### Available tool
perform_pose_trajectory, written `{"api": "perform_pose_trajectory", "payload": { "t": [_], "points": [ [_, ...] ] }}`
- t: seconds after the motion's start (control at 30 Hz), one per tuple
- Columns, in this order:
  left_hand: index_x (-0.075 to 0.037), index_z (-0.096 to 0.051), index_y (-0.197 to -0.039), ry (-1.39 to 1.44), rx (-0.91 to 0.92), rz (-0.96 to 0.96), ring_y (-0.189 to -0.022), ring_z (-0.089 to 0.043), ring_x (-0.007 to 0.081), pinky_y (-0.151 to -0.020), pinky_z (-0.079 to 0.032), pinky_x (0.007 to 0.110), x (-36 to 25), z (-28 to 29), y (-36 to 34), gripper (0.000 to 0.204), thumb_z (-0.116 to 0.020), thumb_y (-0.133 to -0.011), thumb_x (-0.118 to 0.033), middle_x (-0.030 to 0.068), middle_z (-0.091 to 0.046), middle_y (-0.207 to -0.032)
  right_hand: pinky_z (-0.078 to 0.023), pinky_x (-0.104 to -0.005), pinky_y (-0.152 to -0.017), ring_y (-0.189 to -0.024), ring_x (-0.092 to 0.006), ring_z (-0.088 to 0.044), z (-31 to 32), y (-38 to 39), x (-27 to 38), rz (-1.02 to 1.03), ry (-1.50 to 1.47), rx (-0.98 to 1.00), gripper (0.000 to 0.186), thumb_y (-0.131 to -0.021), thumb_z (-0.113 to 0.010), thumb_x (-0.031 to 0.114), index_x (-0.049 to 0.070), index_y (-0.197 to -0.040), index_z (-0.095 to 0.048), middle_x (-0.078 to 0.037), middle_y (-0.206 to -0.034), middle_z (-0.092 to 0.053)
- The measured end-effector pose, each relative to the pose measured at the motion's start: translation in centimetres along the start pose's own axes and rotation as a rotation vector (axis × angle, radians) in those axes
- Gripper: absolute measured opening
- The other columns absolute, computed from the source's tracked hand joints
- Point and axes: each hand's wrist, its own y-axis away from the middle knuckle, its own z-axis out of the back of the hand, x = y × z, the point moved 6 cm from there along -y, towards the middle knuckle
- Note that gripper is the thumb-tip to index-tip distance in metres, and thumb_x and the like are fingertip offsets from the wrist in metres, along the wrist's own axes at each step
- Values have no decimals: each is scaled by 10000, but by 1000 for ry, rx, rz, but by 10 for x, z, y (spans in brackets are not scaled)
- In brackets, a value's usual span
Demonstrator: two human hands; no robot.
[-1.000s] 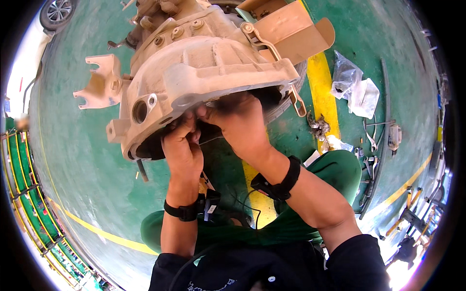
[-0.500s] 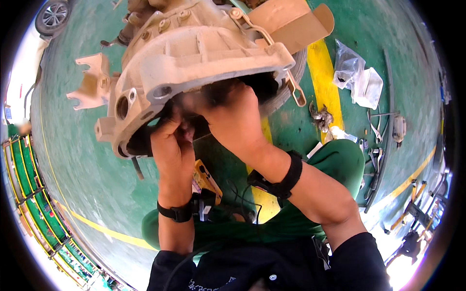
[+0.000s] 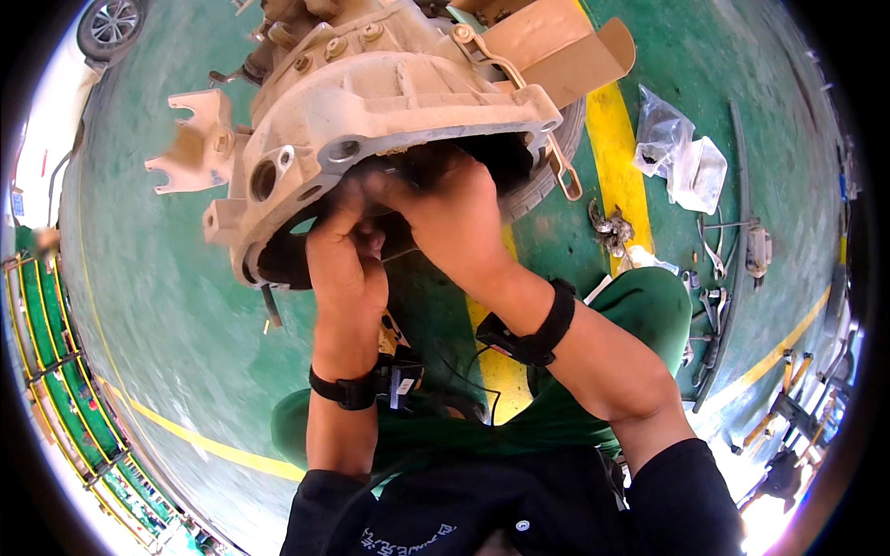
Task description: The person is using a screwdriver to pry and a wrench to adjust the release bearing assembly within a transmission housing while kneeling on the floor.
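A beige, dusty cast gear housing (image 3: 399, 102) lies on its side with its wide, dark mouth toward me. A forked bracket (image 3: 195, 139) sticks out at its left, a bent lever (image 3: 565, 171) at its right. My left hand (image 3: 343, 250) reaches into the lower left of the opening, fingers curled, their tips hidden in shadow. My right hand (image 3: 450, 213) reaches in beside it under the upper rim, fingers bent and blurred. What either hand grips inside cannot be made out. Both wrists wear black straps with small devices.
A tyre (image 3: 533, 199) lies beneath the housing, an open cardboard box (image 3: 552, 51) behind it. Plastic bags (image 3: 667, 139), a dirty rag (image 3: 612, 227), wrenches (image 3: 714, 306) and a long bar (image 3: 737, 139) lie rightward on the green floor. A car wheel (image 3: 111, 28) is upper left.
The housing appears slightly higher in the picture than a second ago. My right hand's fingers have shifted a little within the opening; both hands remain reaching inside.
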Motion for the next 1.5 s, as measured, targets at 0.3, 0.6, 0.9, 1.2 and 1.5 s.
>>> {"api": "perform_pose_trajectory", "payload": {
  "t": [0.3, 0.6, 0.9, 1.2, 1.5],
  "points": [
    [-92, -638, -1086, 160, 20, 11, -767, -500, 91, -690, -408, 238, 6, -1, 1, 240, -653, -854, -38, -25, -629, -973, -519, -329, -845, -953, -253, -684, 4, 2, 0, 13, -29, 49, 461, -751, -809, 169, -37, -1110, -606, -170, -1049, -701],
    [-31, -611, -1135, 96, 18, -33, -956, -597, 182, -911, -497, 334, 5, -7, 3, 265, -638, -871, -39, 51, -640, -1067, -496, -306, -877, -973, -190, -629, -8, 20, -47, -35, -413, -95, 593, -790, -825, 277, -77, -1141, -504, -160, -1049, -670],
    [-1, -580, -1186, 30, 112, -46, -1063, -587, 234, -988, -455, 378, 1, 1, 4, 269, -571, -947, -124, 87, -629, -1123, -549, -371, -700, -825, -300, -705, -34, 36, -46, -141, -562, -239, 576, -821, -792, 317, -90, -1067, -466, -212, -881, -688],
    [22, -538, -1268, -138, 33, -64, -1152, -553, 257, -1053, -418, 393, -2, 12, 16, 349, -510, -999, -199, 122, -596, -1243, -561, -328, -681, -797, -262, -720, -25, 34, -35, -191, -486, -148, 450, -851, -767, 198, -71, -1076, -486, -202, -889, -693],
    [54, -512, -1283, -117, -6, -62, -1159, -552, 287, -1071, -409, 405, -2, 15, 20, 383, -543, -952, -135, 157, -591, -1249, -528, -441, -568, -667, -412, -665, -26, 33, -36, -166, -481, -159, 548, -815, -774, 263, -101, -1034, -428, -247, -759, -647]
  ]
}}
